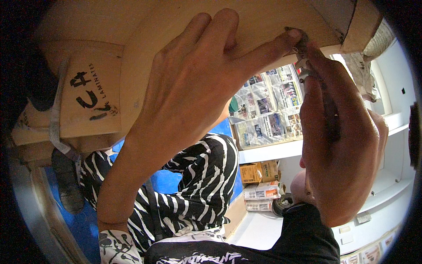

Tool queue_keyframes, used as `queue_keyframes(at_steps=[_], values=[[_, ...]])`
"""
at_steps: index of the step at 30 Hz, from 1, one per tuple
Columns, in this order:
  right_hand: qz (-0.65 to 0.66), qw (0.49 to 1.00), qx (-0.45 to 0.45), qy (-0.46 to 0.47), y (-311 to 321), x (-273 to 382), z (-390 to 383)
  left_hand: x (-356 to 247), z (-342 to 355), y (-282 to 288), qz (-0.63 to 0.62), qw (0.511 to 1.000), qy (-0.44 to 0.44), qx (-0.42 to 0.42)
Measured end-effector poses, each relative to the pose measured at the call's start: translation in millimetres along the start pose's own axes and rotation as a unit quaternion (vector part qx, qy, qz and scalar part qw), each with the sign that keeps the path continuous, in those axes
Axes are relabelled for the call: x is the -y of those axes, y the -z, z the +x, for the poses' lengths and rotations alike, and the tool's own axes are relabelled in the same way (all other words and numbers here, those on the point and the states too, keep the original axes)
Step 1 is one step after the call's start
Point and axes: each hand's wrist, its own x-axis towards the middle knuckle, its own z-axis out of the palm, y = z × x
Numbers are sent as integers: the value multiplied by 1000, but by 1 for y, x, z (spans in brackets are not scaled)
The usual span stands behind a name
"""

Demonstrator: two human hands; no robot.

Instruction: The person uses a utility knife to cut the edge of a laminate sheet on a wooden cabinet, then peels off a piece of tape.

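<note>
A small metal tool [302,59] sits near the upper right of the frame, its long axis running up and slightly left, tip against the wooden panel [145,57]. The right hand [340,145] wraps closed around it, hiding the handle. The left hand [198,83] lies spread on the panel, forefinger touching the tip. Shelves [268,152] below hold newspapers [268,110] and cardboard boxes [259,171].

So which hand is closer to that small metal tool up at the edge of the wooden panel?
Right. The right hand holds the small metal tool, fingers wrapped around its lower part. The left hand lies flat on the wooden panel, its forefinger tip reaching the tool's tip.
</note>
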Motion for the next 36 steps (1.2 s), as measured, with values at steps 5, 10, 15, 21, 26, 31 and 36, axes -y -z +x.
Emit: queue_keyframes(at_steps=[5,10,15,21,26,31,36], values=[[-3,1000,-14,-2,-3,0,-1,0,0,-2,-21,1000,2,-5],[42,994,-10,-104,-4,20,-1,-22,12,21,-61,998,13,30],[37,994,-6,-106,-4,20,-1,-7,-2,3,-34,998,-20,-55],[25,993,2,-112,-7,24,-2,-15,2,0,-94,993,49,-52],[54,989,-20,-137,-10,25,-3,-11,-1,-1,-72,995,39,-58],[105,972,-60,-201,-9,18,-3,-17,3,9,-68,997,35,-8],[107,977,-49,-178,-4,18,-1,-13,8,11,39,999,9,32]])
